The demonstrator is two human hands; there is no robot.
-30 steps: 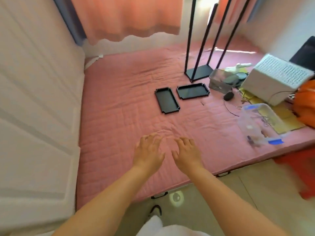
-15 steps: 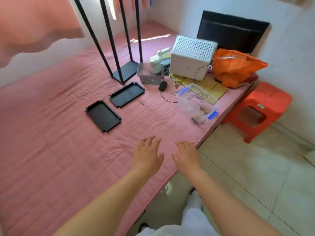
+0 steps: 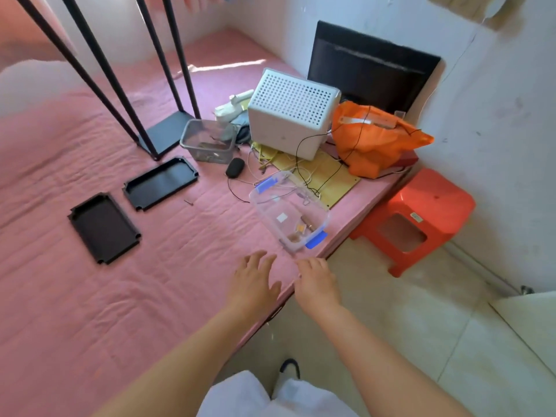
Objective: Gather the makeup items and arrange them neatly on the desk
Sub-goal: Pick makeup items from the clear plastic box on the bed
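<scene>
**Two empty hands near the clear box**

Both hands, left (image 3: 252,285) and right (image 3: 317,284), are held flat with fingers relaxed; nothing is gripped. The clear box (image 3: 288,210) is seen just beyond them on the pink mattress (image 3: 90,296). Small items lie inside the box, too blurred to name.

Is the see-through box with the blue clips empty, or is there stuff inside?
Not empty. The clear box has a few small things lying on its bottom at the near end, but they are too small to name. It has no lid on.
</scene>
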